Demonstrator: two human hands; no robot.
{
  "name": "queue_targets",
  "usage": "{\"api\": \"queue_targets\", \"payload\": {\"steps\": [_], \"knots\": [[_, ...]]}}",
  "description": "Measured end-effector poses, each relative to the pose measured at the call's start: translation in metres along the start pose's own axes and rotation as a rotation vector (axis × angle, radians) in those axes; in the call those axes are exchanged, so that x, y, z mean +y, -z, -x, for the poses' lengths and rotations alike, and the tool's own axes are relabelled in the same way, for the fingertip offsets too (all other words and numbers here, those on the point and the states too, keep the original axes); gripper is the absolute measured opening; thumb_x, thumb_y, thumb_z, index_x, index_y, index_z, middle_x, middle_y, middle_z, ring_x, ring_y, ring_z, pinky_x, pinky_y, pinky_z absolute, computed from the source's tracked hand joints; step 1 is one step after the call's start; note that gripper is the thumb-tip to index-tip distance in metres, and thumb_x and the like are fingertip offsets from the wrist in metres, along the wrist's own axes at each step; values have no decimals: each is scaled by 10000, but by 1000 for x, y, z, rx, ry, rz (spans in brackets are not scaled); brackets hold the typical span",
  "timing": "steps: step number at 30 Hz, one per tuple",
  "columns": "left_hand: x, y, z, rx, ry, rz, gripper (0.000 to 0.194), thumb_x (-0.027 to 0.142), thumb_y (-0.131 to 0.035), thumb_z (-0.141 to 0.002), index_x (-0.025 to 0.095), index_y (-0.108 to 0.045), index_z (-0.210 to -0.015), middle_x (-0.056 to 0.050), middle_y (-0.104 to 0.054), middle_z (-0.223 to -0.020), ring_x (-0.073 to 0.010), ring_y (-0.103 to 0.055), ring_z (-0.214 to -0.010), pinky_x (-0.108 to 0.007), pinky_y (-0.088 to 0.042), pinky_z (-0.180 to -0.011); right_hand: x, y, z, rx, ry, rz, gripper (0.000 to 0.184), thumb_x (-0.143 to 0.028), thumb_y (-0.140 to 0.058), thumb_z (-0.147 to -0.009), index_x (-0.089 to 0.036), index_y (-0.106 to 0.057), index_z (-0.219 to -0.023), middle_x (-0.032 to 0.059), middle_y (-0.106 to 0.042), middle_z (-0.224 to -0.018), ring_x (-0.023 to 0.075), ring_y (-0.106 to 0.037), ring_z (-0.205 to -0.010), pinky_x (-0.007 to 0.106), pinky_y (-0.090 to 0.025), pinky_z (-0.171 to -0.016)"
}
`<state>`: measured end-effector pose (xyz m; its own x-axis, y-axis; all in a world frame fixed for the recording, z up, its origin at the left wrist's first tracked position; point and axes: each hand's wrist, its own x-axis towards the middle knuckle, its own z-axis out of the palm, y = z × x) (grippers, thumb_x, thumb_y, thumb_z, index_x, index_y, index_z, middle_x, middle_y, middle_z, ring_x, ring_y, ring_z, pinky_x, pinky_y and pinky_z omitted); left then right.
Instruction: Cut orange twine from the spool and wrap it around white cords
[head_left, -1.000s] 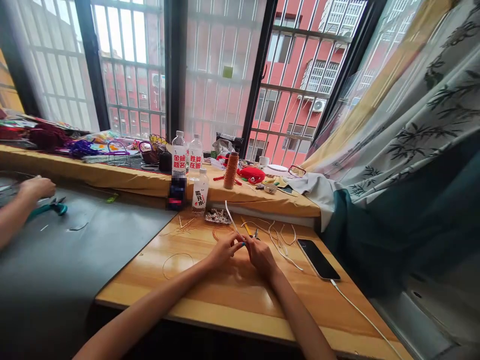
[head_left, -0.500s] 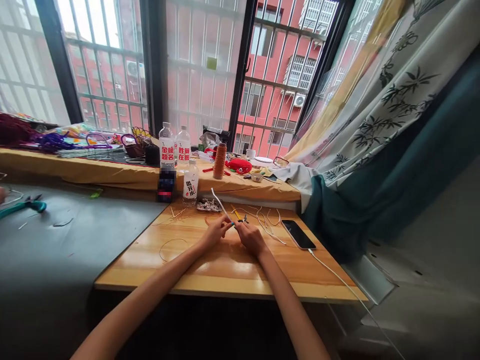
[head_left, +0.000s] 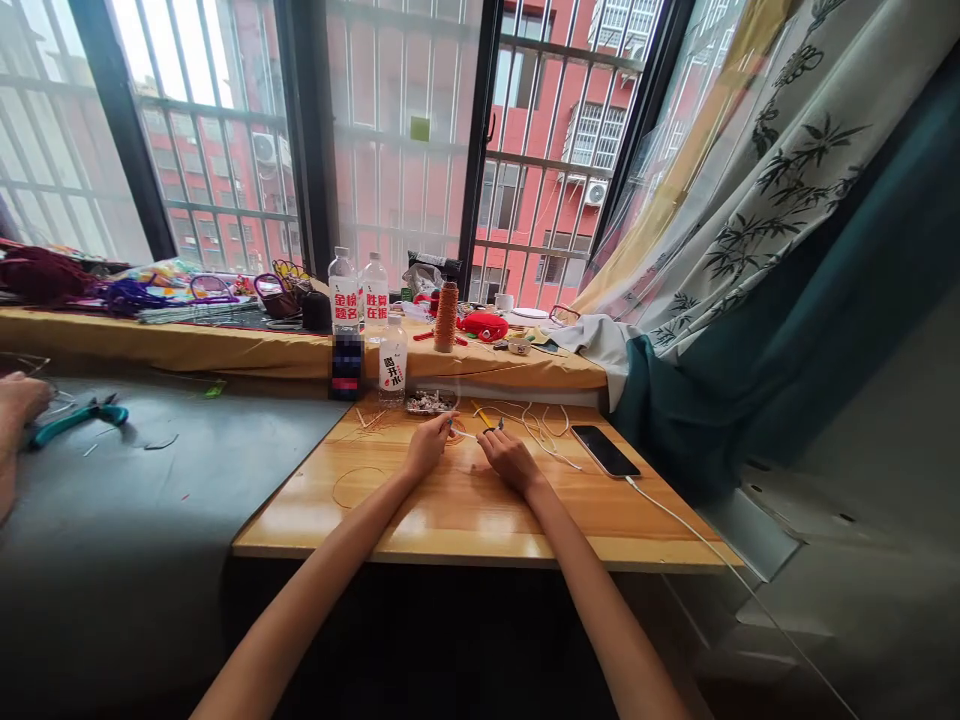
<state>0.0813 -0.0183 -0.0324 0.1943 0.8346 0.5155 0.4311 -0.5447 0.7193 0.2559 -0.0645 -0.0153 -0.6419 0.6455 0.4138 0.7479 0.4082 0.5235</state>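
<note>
Both my hands rest near the far side of a wooden table. My left hand pinches one end of a thin white cord. My right hand is closed, fingers curled toward the other end of that cord; the hands are a short gap apart. Just beyond my right hand lie small pliers with yellow handles and loose white cords. A thin wire loop lies on the wood left of my left arm.
A black phone with a white cable lies at the right. Three water bottles, a thread cone and a small tray of bits stand behind. Another person's hand and teal pliers are on the grey table at left.
The white cord, which stood up from my hands, now lies low between them. My hands have drawn slightly apart. The other person's hand has come back into view at the left edge.
</note>
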Motion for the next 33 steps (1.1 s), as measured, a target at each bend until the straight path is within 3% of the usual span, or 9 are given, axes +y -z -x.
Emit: {"api": "queue_targets", "payload": {"steps": [5, 8, 11, 14, 20, 28, 33], "knots": [[-6, -1, 0, -56, -107, -270, 385, 170, -339, -818, 161, -463, -1182, -74, -611, -966, -158, -558, -833, -245, -409, -744, -1, 2, 1, -22, -9, 27, 230, -104, -291, -868, -139, -510, -929, 79, -557, -833, 170, -495, -753, 279, -338, -668], [-3, -6, 1, -142, -133, -341, 412, 226, -306, -850, 150, -373, -1250, -110, -540, -1097, -189, -529, -934, -271, -406, -771, -1, 2, 2, 10, -18, 3, 222, -88, -306, -860, -140, -514, -916, 79, -556, -817, 162, -499, -733, 272, -336, -643], [-1, -9, 2, -197, -185, -361, 421, 268, -286, -863, 153, -353, -1262, -122, -521, -1094, -194, -534, -900, -277, -415, -737, 0, 1, 3, 29, -7, -5, 219, -103, -309, -867, -149, -517, -915, 72, -557, -811, 149, -505, -723, 256, -336, -623], [-4, -10, 2, -212, -217, -344, 398, 176, -307, -836, 139, -418, -1216, -88, -580, -925, -162, -539, -796, -255, -410, -717, 0, -1, 4, 41, -10, -11, 191, -118, -330, -868, -149, -515, -899, 63, -560, -810, 141, -514, -719, 244, -339, -608], [-12, -12, -2, -276, -254, -273, 504, 43, -343, -722, 183, -454, -1194, 6, -562, -646, -110, -499, -600, -196, -390, -605, 4, -8, 8, 36, -165, -95, 146, -160, -372, -866, -155, -516, -849, 48, -570, -797, 131, -527, -709, 225, -339, -596], [-2, -9, 2, -228, -195, -201, 340, 139, -365, -751, 177, -604, -991, -21, -607, -689, -127, -535, -637, -210, -399, -632, 7, -6, 11, -38, -437, -86, 149, -101, -427, -814, -171, -551, -859, 73, -563, -830, 162, -509, -737, 254, -323, -619], [-1, -13, 2, -290, -209, -192, 421, 111, -329, -747, 176, -560, -1093, -34, -608, -766, -131, -538, -707, -218, -403, -689, 8, -5, 13, -65, -568, -106, 164, -126, -415, -814, -185, -563, -855, 81, -551, -839, 180, -502, -769, 272, -325, -651]]}}
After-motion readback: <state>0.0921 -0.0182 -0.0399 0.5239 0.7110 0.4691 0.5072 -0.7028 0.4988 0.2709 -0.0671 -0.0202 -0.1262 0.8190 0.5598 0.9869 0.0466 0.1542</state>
